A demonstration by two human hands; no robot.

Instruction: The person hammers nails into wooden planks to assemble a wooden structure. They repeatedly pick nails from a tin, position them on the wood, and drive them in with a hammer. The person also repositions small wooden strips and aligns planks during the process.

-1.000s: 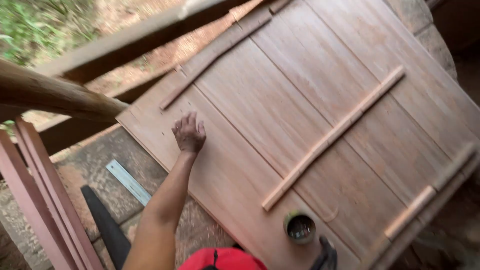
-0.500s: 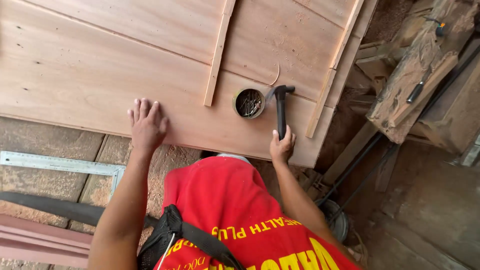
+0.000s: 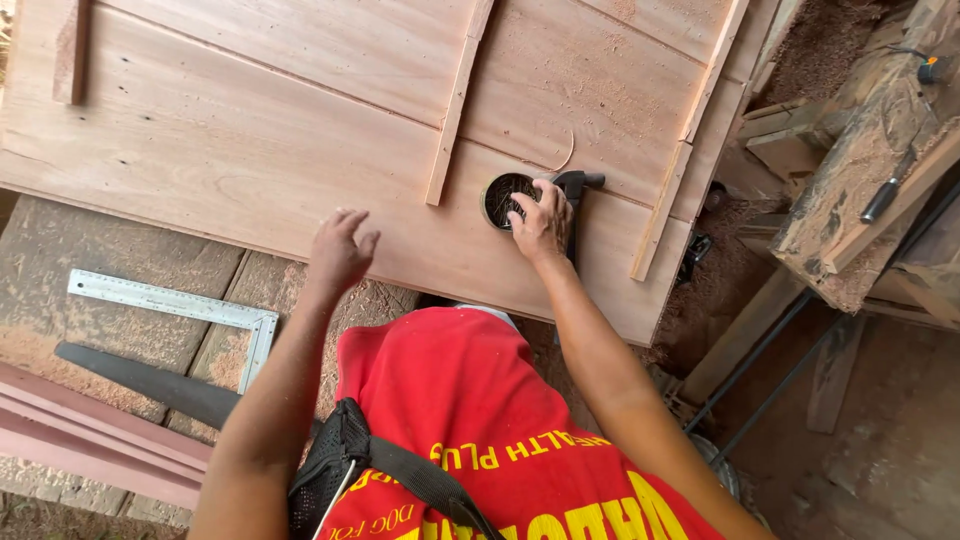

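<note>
A large wooden panel (image 3: 250, 150) with thin battens (image 3: 455, 100) nailed across it lies in front of me. My left hand (image 3: 340, 250) is at its near edge, fingers spread and holding nothing. My right hand (image 3: 542, 222) rests at a small round tin (image 3: 500, 198) of dark nails, with its fingertips dipped inside; I cannot see whether they pinch anything. A hammer (image 3: 580, 182) lies on the panel just right of the tin, its handle running under my right hand.
A steel framing square (image 3: 170, 300) and a dark saw blade (image 3: 150, 385) lie on the stone floor at the left, beside reddish boards (image 3: 90, 440). A rough wooden bench (image 3: 860, 200) carrying a dark-handled tool (image 3: 885, 200) stands at the right. Sawdust covers the ground.
My right hand has left the hammer's handle and moved up to the nail tin. My left hand has lifted slightly at the panel's edge. The view has come closer.
</note>
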